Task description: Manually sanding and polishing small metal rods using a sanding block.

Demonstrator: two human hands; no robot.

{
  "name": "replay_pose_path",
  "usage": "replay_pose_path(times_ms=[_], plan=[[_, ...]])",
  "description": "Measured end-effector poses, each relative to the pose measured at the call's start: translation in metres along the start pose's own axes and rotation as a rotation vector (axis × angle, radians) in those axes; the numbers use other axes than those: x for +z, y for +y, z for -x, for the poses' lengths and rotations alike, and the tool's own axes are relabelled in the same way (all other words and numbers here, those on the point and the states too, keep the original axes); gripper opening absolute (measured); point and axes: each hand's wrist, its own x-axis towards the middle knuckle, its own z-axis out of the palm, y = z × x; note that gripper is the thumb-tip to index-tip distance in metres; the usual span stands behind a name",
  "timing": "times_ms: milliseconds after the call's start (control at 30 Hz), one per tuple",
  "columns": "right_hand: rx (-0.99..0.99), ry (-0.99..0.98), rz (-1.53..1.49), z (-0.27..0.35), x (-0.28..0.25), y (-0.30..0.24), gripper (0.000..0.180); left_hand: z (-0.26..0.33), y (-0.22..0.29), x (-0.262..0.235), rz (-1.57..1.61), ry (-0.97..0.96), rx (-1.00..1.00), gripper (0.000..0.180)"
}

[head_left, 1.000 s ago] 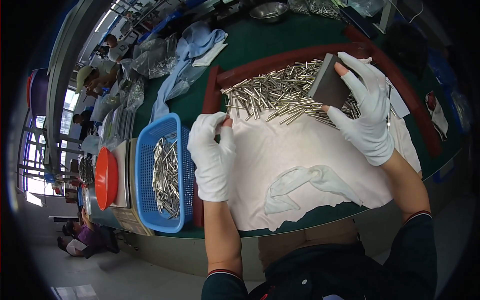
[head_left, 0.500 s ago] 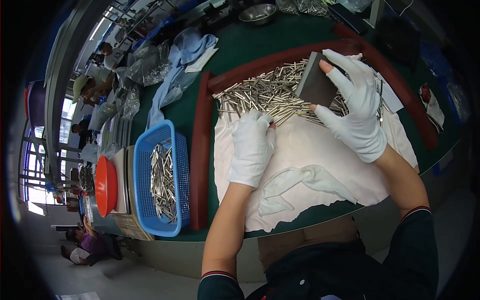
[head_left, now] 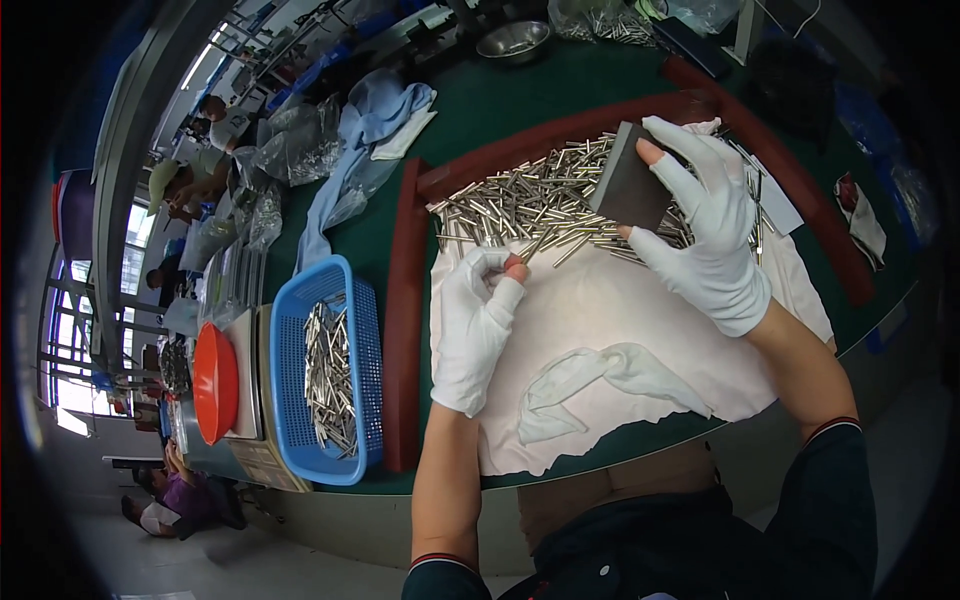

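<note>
The person leans over a green desk [head_left: 520, 110], both hands in white gloves with the fingertips cut off. The left hand [head_left: 478, 325] rests on a white cloth [head_left: 620, 330], its grip closed with finger and thumb pinched at the near edge of a pile of small metal pins [head_left: 520, 205]; whether a pin sits between them I cannot tell. The right hand [head_left: 705, 240] holds a flat dark grey block [head_left: 628, 188] tilted against the pile, thumb below and fingers curled over its far edge. A dark red wooden frame [head_left: 405, 330] borders the cloth on the left and far sides. Just left of the frame stands a blue basket [head_left: 290, 400] with more pins in it, and beside that an orange lid [head_left: 213, 382]. A crumpled white rag [head_left: 600, 375] lies on the cloth near the person.
</note>
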Motion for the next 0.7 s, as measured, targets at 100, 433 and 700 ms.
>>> replay_pose_path(times_ms=[100, 433, 700], plan=[[-0.012, -0.032, -0.014, 0.000, -0.003, -0.003, 0.072, 0.007, 0.003, -0.001, 0.685, -0.092, -0.209, 0.024], [-0.100, -0.186, -0.223, 0.006, 0.004, -0.018, 0.076, 0.012, 0.009, 0.007, 1.066, -0.324, -0.370, 0.073], [-0.053, -0.212, -0.271, 0.007, 0.009, -0.018, 0.074, 0.017, 0.006, 0.007, 0.931, -0.416, -0.291, 0.079]])
